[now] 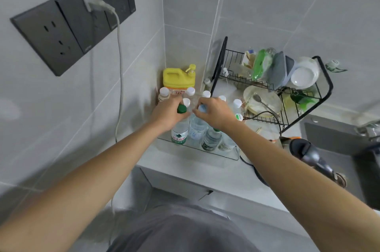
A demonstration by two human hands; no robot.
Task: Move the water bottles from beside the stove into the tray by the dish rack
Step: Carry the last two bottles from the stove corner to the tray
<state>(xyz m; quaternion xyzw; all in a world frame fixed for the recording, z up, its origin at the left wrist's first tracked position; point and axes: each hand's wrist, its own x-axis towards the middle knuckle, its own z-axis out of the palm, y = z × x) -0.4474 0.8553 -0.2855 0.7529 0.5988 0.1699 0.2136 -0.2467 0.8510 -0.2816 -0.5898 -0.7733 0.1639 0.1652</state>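
Note:
A clear tray stands on the counter left of the black dish rack and holds several water bottles. My left hand grips the neck of a green-capped bottle with a green label, standing in the tray's front left corner. My right hand grips the top of a blue-capped bottle right beside it. Another green-labelled bottle stands under my right wrist. Several white-capped bottles stand behind my hands.
A yellow detergent jug sits in the wall corner behind the tray. The dish rack carries bowls, plates and a spoon. A grey sink with a faucet lies at the right. A white cable hangs from the wall socket.

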